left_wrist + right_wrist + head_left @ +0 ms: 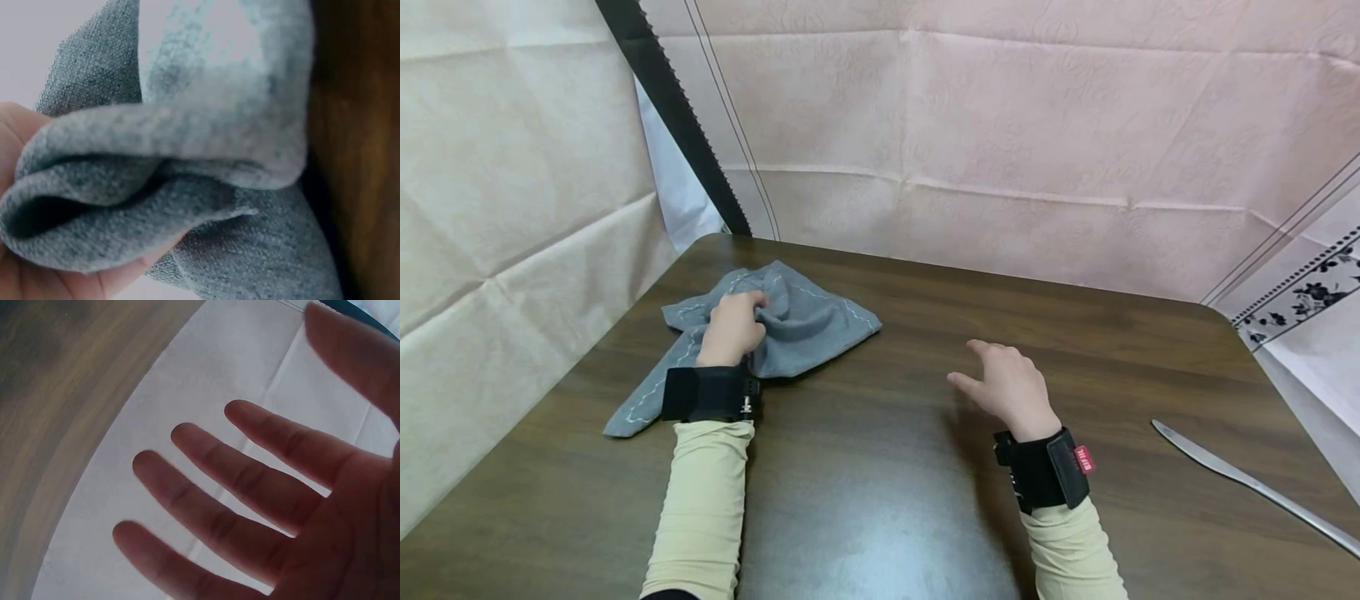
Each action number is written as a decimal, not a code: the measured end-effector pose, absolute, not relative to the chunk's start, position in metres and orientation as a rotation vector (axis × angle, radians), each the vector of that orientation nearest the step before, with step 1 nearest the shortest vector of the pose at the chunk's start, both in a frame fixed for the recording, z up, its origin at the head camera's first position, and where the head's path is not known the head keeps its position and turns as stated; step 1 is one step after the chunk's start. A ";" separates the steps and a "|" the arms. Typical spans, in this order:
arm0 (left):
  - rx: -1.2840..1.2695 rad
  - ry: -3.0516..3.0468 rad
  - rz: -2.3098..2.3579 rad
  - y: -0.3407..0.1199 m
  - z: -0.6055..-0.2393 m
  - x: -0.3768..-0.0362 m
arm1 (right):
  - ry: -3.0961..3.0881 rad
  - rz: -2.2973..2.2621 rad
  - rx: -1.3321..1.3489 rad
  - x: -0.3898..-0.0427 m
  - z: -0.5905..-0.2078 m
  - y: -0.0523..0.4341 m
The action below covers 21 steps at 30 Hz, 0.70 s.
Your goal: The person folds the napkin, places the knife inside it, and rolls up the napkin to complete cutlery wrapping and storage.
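Note:
A grey-blue cloth (812, 321) with pale stitching near its edges lies bunched on the far left of the table. My left hand (732, 327) grips a gathered part of it; folds of the cloth (125, 162) bulge between thumb and fingers in the left wrist view. My right hand (1009, 385) is held over the middle of the table, to the right of the cloth, holding nothing. In the right wrist view its fingers (212, 519) are spread and nearly straight.
A silver table knife (1240, 477) lies slanted near the right edge of the brown wooden table (850, 467). Pale sheets (1000, 125) hang behind the table and at its sides. A black strip (677, 117) runs down the back left.

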<state>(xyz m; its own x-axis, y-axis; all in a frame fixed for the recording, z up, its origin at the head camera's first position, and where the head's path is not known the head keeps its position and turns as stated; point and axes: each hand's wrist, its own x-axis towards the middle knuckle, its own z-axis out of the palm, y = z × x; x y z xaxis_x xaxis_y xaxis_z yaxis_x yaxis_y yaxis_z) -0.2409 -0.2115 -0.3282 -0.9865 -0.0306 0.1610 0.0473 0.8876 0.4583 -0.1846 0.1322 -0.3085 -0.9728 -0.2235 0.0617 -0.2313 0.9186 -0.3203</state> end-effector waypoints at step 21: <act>-0.410 -2.634 -0.803 -0.159 -0.300 -0.234 | -2.982 0.516 0.370 -0.186 -0.310 0.132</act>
<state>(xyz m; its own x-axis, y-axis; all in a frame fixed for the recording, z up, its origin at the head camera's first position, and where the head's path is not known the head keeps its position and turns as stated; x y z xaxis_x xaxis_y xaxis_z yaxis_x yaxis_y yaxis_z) -0.2335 -0.1586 -0.2999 -0.8947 0.1685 0.4137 0.3707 0.7968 0.4772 -0.1857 0.1317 -0.3098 -0.9663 -0.2210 0.1319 -0.2524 0.9136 -0.3188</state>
